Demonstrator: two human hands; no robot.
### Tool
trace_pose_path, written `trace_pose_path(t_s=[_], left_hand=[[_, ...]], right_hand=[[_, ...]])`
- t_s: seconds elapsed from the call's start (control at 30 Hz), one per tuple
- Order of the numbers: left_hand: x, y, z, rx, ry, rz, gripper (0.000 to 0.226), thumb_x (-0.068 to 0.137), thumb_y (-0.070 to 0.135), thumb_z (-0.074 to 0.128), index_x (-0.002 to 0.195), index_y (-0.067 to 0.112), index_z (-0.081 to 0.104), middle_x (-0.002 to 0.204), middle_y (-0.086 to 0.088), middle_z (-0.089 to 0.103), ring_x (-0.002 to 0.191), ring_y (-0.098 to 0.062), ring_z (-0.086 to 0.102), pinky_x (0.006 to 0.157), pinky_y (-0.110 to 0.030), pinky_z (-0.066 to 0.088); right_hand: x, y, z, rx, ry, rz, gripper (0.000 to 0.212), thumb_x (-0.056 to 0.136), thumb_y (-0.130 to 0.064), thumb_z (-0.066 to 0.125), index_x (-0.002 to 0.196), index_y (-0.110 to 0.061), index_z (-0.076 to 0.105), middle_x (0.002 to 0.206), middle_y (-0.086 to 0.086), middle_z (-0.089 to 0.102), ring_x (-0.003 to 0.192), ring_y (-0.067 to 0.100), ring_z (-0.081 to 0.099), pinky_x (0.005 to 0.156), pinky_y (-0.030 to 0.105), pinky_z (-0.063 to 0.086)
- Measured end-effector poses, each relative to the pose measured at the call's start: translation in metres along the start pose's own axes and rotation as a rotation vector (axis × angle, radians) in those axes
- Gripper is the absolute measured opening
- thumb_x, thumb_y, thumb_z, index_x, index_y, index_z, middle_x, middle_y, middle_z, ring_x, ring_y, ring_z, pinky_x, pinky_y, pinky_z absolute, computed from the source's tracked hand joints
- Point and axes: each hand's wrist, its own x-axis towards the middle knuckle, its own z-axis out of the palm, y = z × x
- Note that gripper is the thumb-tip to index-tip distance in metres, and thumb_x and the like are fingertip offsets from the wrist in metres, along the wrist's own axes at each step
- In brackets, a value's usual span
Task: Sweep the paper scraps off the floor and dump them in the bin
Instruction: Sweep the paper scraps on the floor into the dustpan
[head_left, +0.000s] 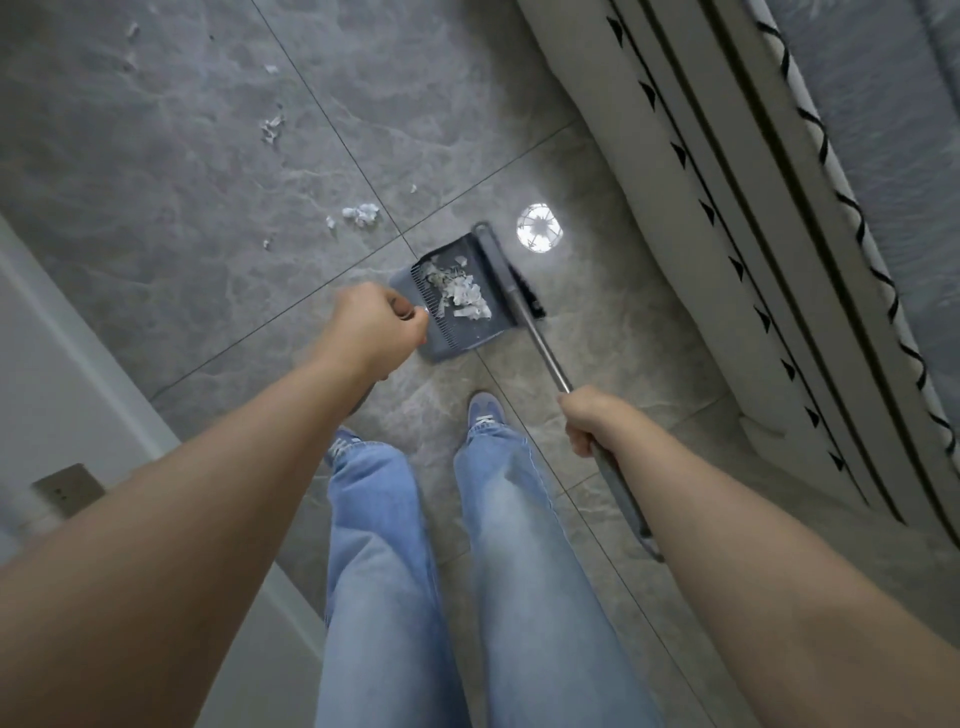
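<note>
Head view: one dustpan (457, 332), grey-blue, lay at the centre of the tiled floor (156, 156); its handle was grasped by the curled fingers of the left hand (375, 325); one heap of paper scraps (460, 293) lay inside it. One broom (524, 306), dark bristles at the pan's 3 o'clock edge, touching it; its metal shaft ran toward 5 o'clock into the right hand (592, 418), fingers clenched round it. Loose scraps on the floor: about seven bits, the largest cluster (361, 214) at 10 o'clock of the pan, another (271, 127) farther at 11 o'clock. One round light reflection (538, 227) at 1 o'clock. One bed edge (753, 234) with patterned trim closed off the 3 o'clock side. Two shoes, two jeans legs (374, 571) at 6 o'clock.
</note>
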Motion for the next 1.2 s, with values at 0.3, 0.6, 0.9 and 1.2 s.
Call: trace_pose_path(t_s=[0.3,0.6,0.9,1.2], left_hand=[[0.007,-0.012,-0.001,-0.162,-0.074,-0.01,0.033,0.09,0.023,0.054,0.081,-0.005,0.069,0.073,-0.02,0.07,0.038,-0.023,0.054,0.037,-0.023,0.043],[-0.004,-0.082,-0.042,-0.247,-0.146,-0.013,0.034,0.096,0.029,0.058,0.068,0.011,0.053,0.091,-0.021,0.073,0.036,-0.019,0.049,0.034,-0.02,0.039],[-0.055,-0.192,-0.14,-0.458,-0.001,-0.195,0.045,0.097,0.032,0.058,0.092,-0.012,0.068,0.031,0.014,0.049,0.021,-0.008,0.038,0.03,-0.017,0.032],[-0.065,-0.315,-0.214,-0.576,0.176,-0.341,0.043,0.097,0.035,0.058,0.09,-0.005,0.072,0.028,0.006,0.045,0.022,-0.007,0.038,0.031,-0.019,0.037]], right_hand=[[-0.004,-0.003,0.044,0.161,0.1,0.055,0.03,0.097,-0.018,0.035,0.071,-0.008,0.045,0.061,0.012,0.047,0.051,0.024,0.045,0.049,0.031,0.043],[-0.029,-0.018,0.103,0.304,0.085,0.088,0.036,0.101,-0.032,0.037,0.073,-0.01,0.04,0.054,0.007,0.035,0.042,0.015,0.03,0.032,0.014,0.028],[-0.075,-0.083,0.162,0.296,0.103,0.027,0.043,0.1,-0.035,0.031,0.064,-0.011,0.038,0.047,0.007,0.033,0.025,0.013,0.029,0.037,0.015,0.027],[-0.109,-0.241,0.25,0.059,0.09,-0.114,0.032,0.102,-0.03,0.028,0.079,-0.011,0.041,0.053,0.007,0.033,0.03,0.011,0.027,0.038,0.014,0.027]])
